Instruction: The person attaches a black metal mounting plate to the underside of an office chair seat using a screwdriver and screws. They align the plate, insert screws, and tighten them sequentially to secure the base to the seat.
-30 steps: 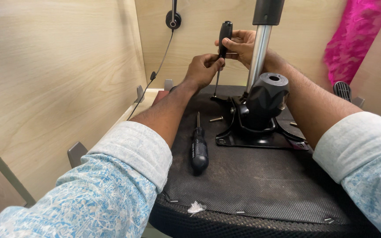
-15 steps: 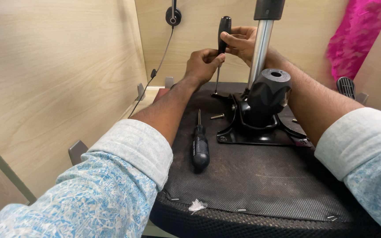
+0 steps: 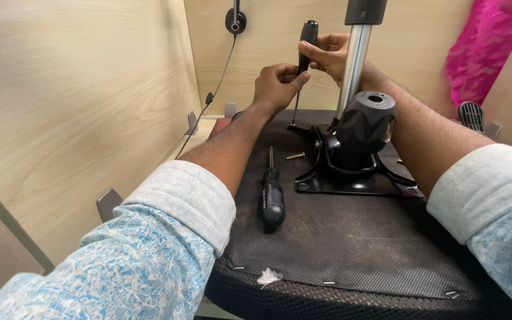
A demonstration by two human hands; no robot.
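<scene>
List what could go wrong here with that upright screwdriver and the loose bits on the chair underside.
1. Both hands, left hand and right hand, steady the upright screwdriver; if its tip slips off the plate corner, it may jab the fabric.
2. The loose screw lies near the metal plate and could roll off unnoticed.
3. The spare screwdriver lies beside the left forearm; a nudge might knock it off.

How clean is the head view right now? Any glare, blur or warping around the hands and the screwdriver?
Head view: even, soft light, no hard shadows. The left hand and right hand on the upright screwdriver look sharp. A bright streak of glare runs down the metal post. Wide-angle lens: the sleeves loom large at the bottom corners, and the wooden panel edges lean.
</scene>
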